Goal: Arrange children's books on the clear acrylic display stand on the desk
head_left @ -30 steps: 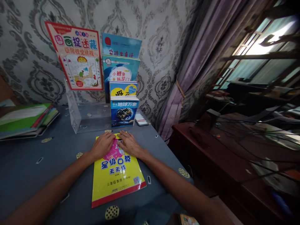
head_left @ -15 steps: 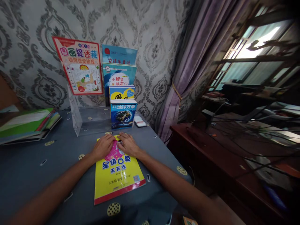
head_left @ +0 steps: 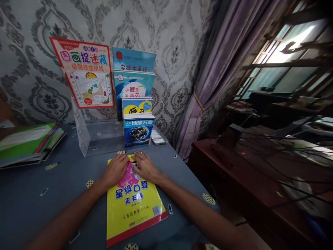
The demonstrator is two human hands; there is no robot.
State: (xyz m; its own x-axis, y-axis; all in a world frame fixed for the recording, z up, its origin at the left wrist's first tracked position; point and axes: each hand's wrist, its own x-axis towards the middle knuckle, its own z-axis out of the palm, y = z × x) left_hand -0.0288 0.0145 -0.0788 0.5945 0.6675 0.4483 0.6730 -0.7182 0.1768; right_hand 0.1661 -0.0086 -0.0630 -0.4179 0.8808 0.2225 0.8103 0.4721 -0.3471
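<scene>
A yellow workbook with a pink picture and a red bottom strip lies on the blue-grey tablecloth. On its upper left part rests my left hand, palm down with the fingers stretched forward. My right hand lies on the upper right part, fingers spread and pointing away from me. Neither hand is wrapped around anything. Just beyond them stands a clear tiered rack holding a red-bordered picture book on the left. Several blue books, with a small Earth-cover book in front, stand on its right.
Green folders and papers are stacked at the left of the table. A pixelated item lies right of the rack. Further right stands a reddish-brown desk with tangled cables. A purple curtain hangs by the patterned wall.
The view has shifted slightly, so the workbook and hands appear a little lower and larger. Both hands keep their place on the workbook.
</scene>
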